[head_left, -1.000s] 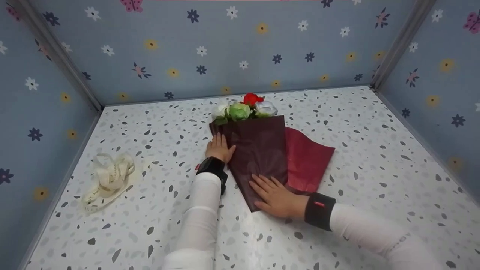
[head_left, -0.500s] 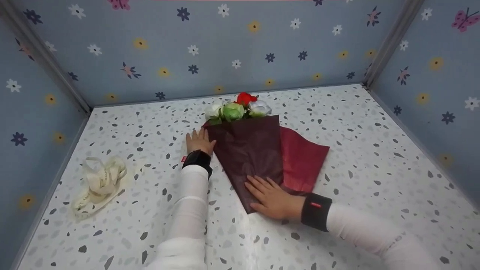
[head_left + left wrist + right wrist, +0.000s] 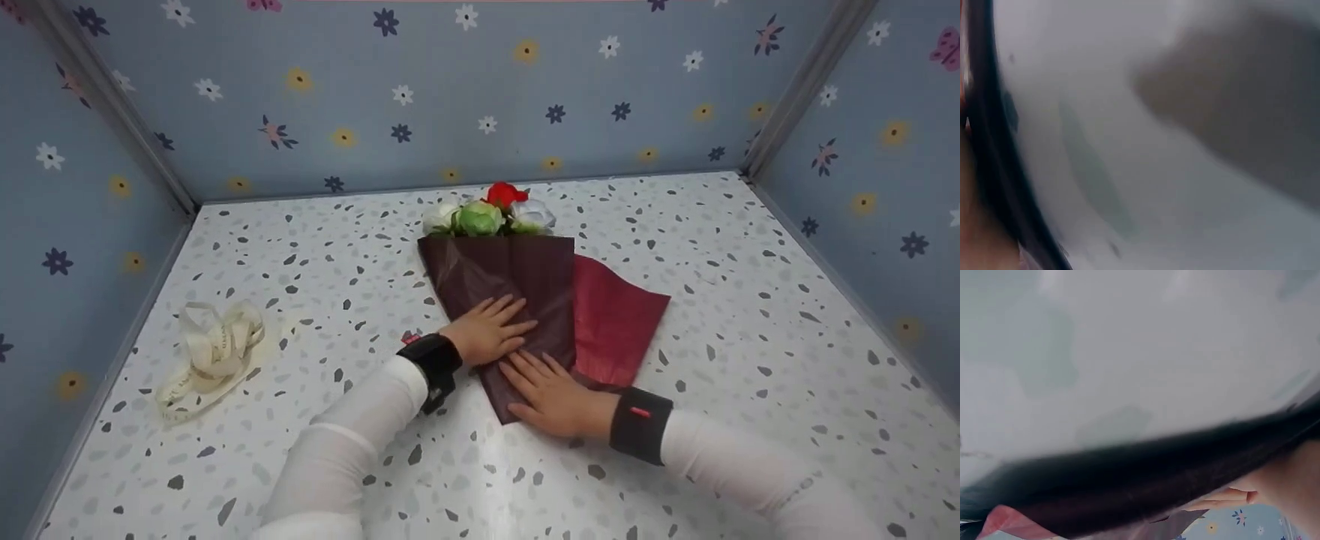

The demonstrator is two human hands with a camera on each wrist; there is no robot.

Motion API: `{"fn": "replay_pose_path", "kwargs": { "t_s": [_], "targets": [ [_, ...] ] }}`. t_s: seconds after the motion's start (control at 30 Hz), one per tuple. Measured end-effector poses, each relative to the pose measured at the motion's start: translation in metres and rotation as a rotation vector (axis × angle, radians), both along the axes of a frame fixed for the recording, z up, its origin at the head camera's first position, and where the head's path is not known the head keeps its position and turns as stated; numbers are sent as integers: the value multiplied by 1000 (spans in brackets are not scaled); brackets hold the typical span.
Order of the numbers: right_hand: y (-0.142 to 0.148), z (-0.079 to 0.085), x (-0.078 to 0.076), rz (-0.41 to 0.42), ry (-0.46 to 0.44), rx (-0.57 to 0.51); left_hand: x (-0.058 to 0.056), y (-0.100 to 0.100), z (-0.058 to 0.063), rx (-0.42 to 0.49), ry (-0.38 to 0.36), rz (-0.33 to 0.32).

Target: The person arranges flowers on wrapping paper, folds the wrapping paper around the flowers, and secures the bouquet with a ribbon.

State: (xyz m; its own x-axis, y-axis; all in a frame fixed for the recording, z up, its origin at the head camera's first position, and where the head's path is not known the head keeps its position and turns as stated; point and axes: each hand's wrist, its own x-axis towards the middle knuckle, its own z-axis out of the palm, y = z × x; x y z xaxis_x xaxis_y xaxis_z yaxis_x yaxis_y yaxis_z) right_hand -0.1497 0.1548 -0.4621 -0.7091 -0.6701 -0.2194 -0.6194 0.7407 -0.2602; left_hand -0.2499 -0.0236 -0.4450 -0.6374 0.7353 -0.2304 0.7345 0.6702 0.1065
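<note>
A bouquet of white, green and red flowers [image 3: 480,218] lies on the speckled table, wrapped in dark maroon paper [image 3: 544,277]. The left hand [image 3: 487,330] rests flat on the wrap's left side, fingers straight and pointing up and right. Just below it, the right hand [image 3: 555,397] presses on the narrow lower part with its fingers spread. From under the wrap's right side a red sheet of paper [image 3: 619,319] fans out. In the right wrist view, the dark wrapping edge [image 3: 1129,486] runs past the right hand [image 3: 1292,484]. The left wrist view is mostly blurred tabletop.
A loose heap of cream printed ribbon [image 3: 217,349] lies on the left of the table [image 3: 750,420]. Blue flower-patterned panels [image 3: 450,90] enclose the table at the back and both sides.
The left hand first shifted left to the wrap's upper left edge, then came right and down onto its front. The left part of the paper is now folded over. The right hand stays put.
</note>
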Motion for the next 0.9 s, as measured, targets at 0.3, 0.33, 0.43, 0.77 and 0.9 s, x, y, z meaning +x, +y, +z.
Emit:
{"fn": "replay_pose_path", "kwargs": {
  "t_s": [0.3, 0.33, 0.43, 0.77, 0.9],
  "targets": [
    [-4, -5, 5, 7, -8, 15, -29, 13, -5, -47, -44, 267],
    [-4, -5, 6, 6, -5, 12, -32, 14, -5, -38, -52, 289],
    [-6, -5, 6, 3, -1, 0, -37, 17, -4, -10, -62, 358],
    [-4, -4, 4, 12, -5, 3, -14, 13, 2, -3, -38, 318],
    [1, -1, 1, -4, 3, -12, 20, 8, 18, -52, 8, 200]
  ]
}}
